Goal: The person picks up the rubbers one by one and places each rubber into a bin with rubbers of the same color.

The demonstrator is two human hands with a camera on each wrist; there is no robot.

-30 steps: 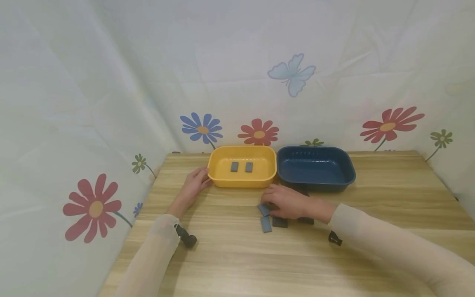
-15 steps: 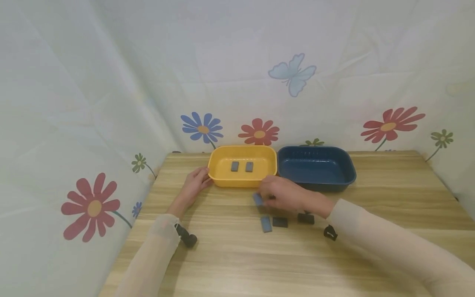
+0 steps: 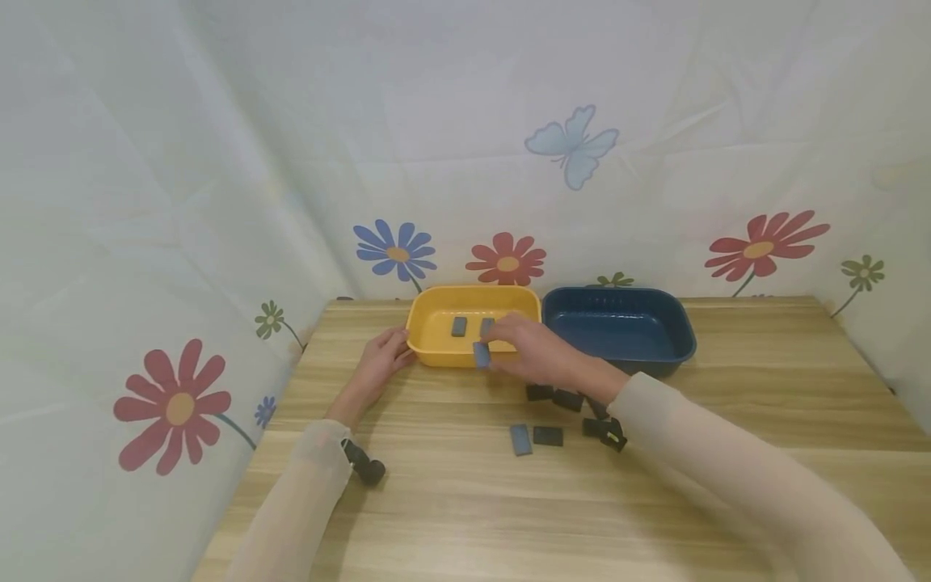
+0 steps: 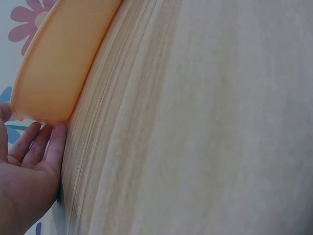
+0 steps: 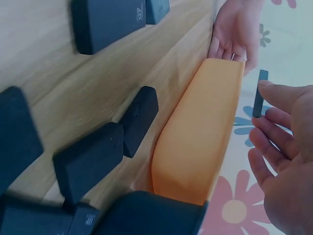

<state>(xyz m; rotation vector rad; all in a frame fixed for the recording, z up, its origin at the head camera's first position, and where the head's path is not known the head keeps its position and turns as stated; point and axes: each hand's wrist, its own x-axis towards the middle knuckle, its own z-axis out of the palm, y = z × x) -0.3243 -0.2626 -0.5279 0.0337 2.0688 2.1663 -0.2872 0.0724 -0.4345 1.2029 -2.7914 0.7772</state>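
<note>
In the head view my right hand point(image 3: 534, 352) is over the near rim of the yellow basin point(image 3: 465, 359). It pinches a thin blue-grey rectangular tile point(image 3: 482, 354) between thumb and fingers; the right wrist view shows this tile point(image 5: 260, 95) edge-on, above the rim. Two grey tiles lie on the basin floor, the left tile point(image 3: 459, 326) in full view and the right tile point(image 3: 486, 326) partly behind my fingers. My left hand point(image 3: 378, 360) touches the basin's left end; in the left wrist view its extended fingers point(image 4: 41, 144) meet the outer wall.
A dark blue basin point(image 3: 618, 361) stands against the yellow one's right side. On the wooden table before them lie another blue-grey tile point(image 3: 520, 440), a black tile point(image 3: 549, 436) beside it, and several more black tiles point(image 3: 567, 399) under my right wrist. A flowered cloth hangs behind.
My right hand has lifted the blue-grey tile off the table and carried it up and left to the yellow basin's near rim. The left hand has stayed at the basin's end.
</note>
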